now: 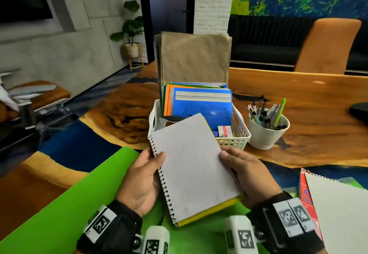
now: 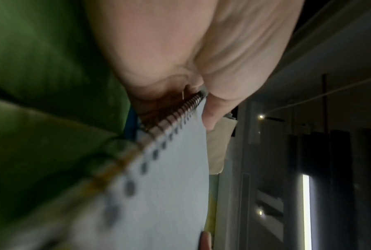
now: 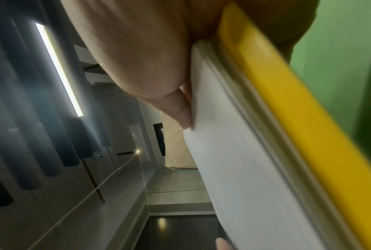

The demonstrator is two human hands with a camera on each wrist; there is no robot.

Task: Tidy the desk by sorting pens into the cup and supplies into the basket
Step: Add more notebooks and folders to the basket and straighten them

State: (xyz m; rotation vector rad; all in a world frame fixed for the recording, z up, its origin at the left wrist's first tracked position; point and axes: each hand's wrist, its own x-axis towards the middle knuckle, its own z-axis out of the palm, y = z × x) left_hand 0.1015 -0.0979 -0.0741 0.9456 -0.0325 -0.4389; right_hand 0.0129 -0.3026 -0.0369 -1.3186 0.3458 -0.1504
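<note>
A spiral notebook [image 1: 191, 166] with lined white pages and a yellow back cover is held above the desk, just in front of the white basket [image 1: 237, 136]. My left hand [image 1: 145, 172] grips its spiral edge [image 2: 180, 111], thumb on the page. My right hand [image 1: 243, 172] grips the opposite edge [image 3: 233, 152], thumb on top and fingers under the yellow cover [image 3: 308, 118]. The basket holds blue and orange notebooks [image 1: 201, 106], brown paper sheets and small supplies. To the basket's right stands a white cup [image 1: 267, 130] with several pens in it.
A green folder [image 1: 65, 194] lies under my hands on the wooden desk [image 1: 308, 126]. A red-covered pad with a white sheet [image 1: 338, 210] lies at the right. An orange chair [image 1: 328, 46] stands beyond the desk, and a dark object [image 1: 360, 110] sits at the right edge.
</note>
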